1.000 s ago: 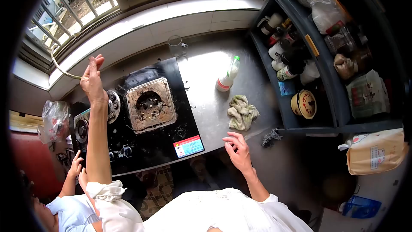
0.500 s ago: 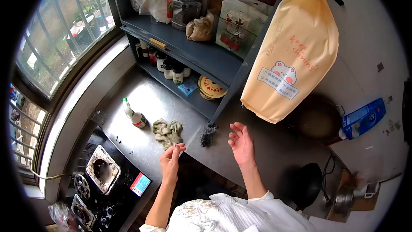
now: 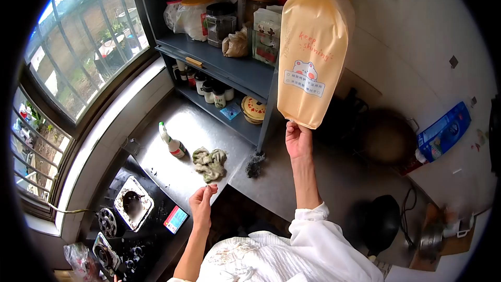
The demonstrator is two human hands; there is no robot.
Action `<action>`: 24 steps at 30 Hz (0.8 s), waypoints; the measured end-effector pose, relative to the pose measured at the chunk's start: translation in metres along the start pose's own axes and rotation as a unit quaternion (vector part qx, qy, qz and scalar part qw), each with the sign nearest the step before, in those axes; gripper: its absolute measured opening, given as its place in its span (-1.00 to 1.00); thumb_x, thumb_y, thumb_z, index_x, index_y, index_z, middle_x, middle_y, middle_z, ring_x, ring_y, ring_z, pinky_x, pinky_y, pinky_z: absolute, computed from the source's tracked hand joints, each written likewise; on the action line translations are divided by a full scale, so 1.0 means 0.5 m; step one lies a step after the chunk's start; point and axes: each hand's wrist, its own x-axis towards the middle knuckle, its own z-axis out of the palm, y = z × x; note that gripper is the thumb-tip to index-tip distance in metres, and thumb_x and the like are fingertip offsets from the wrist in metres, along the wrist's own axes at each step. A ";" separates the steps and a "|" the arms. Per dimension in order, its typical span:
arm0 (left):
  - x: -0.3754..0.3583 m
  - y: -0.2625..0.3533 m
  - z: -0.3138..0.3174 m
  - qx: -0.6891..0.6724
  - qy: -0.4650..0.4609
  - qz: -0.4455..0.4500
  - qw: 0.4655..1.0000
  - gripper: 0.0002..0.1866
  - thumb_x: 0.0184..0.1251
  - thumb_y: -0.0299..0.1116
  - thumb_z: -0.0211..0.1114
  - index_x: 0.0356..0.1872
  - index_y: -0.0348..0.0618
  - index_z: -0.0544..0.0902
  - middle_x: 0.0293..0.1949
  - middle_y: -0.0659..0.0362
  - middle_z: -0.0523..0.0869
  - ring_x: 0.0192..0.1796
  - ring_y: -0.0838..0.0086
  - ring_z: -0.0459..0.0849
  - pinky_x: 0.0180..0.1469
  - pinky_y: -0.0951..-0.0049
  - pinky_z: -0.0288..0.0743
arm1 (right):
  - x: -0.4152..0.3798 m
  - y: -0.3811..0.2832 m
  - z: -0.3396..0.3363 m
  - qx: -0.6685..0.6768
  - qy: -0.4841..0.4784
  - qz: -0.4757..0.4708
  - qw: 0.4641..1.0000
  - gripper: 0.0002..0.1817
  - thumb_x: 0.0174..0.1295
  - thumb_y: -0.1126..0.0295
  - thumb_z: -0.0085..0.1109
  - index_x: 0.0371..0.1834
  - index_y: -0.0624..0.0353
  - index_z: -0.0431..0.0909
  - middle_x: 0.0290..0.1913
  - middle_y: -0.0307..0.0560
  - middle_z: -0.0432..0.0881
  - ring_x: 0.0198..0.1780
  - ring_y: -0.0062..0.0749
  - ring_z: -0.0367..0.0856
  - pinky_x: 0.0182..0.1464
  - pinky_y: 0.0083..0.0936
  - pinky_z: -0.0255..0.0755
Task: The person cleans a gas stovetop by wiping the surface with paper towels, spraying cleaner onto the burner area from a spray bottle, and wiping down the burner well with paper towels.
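Observation:
A beige hanging pack (image 3: 313,47) printed with "keep shining" and a bear hangs beside the shelf unit. My right hand (image 3: 299,143) reaches up to it, with its fingers curled closed at the bottom edge. Whether they pinch the pack itself or something coming out of it is hidden. Lower down, my left hand (image 3: 201,203) is held in a closed pinch in front of the counter edge; anything between its fingertips is too small to name. Just beyond it lies a crumpled greyish-green rag (image 3: 209,164). A dark wire scrubber (image 3: 255,165) sits to the rag's right.
A spray bottle (image 3: 172,141) stands on the metal counter (image 3: 151,120). At lower left is a gas stove (image 3: 156,201) with its burner parts removed. The shelf unit (image 3: 219,62) holds jars and bags. A wok (image 3: 389,138), a blue pack (image 3: 443,133) and a black pan (image 3: 383,224) are to the right.
My right hand has risen from open above the counter to the bottom of the hanging pack, its fingers closing there. My left hand stays pinched, slightly lower. The view has shifted.

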 end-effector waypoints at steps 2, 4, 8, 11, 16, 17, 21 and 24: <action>-0.012 -0.004 -0.006 0.008 -0.007 -0.002 1.000 -0.73 0.48 -0.32 0.20 -0.24 -0.37 0.72 -0.15 0.06 0.76 -0.09 0.49 0.67 0.10 0.46 0.48 | -0.007 0.019 -0.049 -0.006 0.047 0.007 0.999 -0.88 0.35 0.51 0.15 -0.09 0.22 0.53 -0.28 -0.16 0.61 -0.39 -0.54 0.52 -0.42 -0.68 0.43; -0.016 -0.005 -0.008 0.013 -0.009 0.004 1.000 -0.73 0.48 -0.33 0.20 -0.24 -0.37 0.72 -0.15 0.07 0.76 -0.10 0.50 0.67 0.08 0.47 0.48 | -0.023 0.054 -0.114 -0.067 0.056 0.017 0.996 -0.86 0.26 0.43 0.30 -0.16 0.18 0.58 -0.41 -0.23 0.60 -0.49 -0.56 0.54 -0.47 -0.70 0.45; -0.028 -0.005 -0.003 0.047 -0.025 -0.005 0.999 -0.74 0.47 -0.32 0.21 -0.18 -0.36 0.71 -0.16 0.12 0.76 -0.12 0.53 0.65 0.03 0.51 0.50 | -0.105 0.109 -0.258 -0.155 0.133 0.127 0.971 -0.90 0.19 0.45 0.28 -0.30 0.14 0.54 -0.50 -0.29 0.51 -0.55 -0.58 0.43 -0.58 -0.63 0.23; -0.040 0.024 0.027 0.057 -0.042 -0.044 0.997 -0.64 0.45 -0.26 0.24 0.11 -0.29 0.59 -0.01 0.15 0.70 -0.08 0.53 0.64 0.04 0.50 0.51 | -0.213 0.113 -0.196 -0.289 0.090 0.135 0.944 -0.88 0.23 0.44 0.18 -0.20 0.20 0.59 -0.54 -0.31 0.47 -0.64 -0.64 0.34 -0.69 -0.65 0.08; -0.044 0.013 0.066 -0.016 -0.143 -0.089 0.986 -0.32 0.40 -0.11 0.28 0.46 -0.04 0.26 0.29 0.01 0.47 0.16 0.39 0.55 0.22 0.31 0.45 | -0.265 0.160 -0.174 -0.412 -0.060 0.099 0.904 -0.62 0.20 0.38 0.31 0.08 0.19 0.55 -0.09 -0.14 0.64 -0.17 -0.46 0.61 -0.21 -0.47 0.50; -0.047 0.005 0.070 0.010 -0.140 -0.045 0.989 -0.26 0.34 -0.12 0.34 0.47 -0.04 0.23 0.31 -0.02 0.45 0.21 0.36 0.52 0.23 0.33 0.43 | -0.270 0.156 -0.166 -0.460 -0.101 0.111 0.875 -0.58 0.20 0.36 0.32 0.13 0.19 0.52 -0.03 -0.11 0.63 -0.06 -0.42 0.61 -0.07 -0.41 0.52; -0.058 -0.039 0.057 0.225 -0.057 0.197 0.952 -0.35 0.16 -0.25 0.40 0.30 -0.17 0.45 0.25 0.00 0.52 0.22 0.22 0.52 0.29 0.23 0.38 | -0.280 0.183 -0.121 -0.540 -0.396 0.097 0.736 -0.67 0.17 0.35 0.35 -0.05 0.27 0.61 -0.20 -0.14 0.68 -0.18 -0.44 0.63 -0.12 -0.41 0.50; -0.084 -0.041 0.033 0.242 0.116 0.143 0.953 -0.78 0.18 -0.38 0.34 -0.18 -0.27 0.71 -0.15 0.08 0.72 -0.08 0.29 0.66 -0.02 0.33 0.50 | -0.295 0.230 -0.095 -0.595 -0.361 0.227 0.681 -0.74 0.16 0.41 0.33 -0.14 0.34 0.65 -0.28 -0.18 0.70 -0.23 -0.58 0.59 -0.16 -0.51 0.49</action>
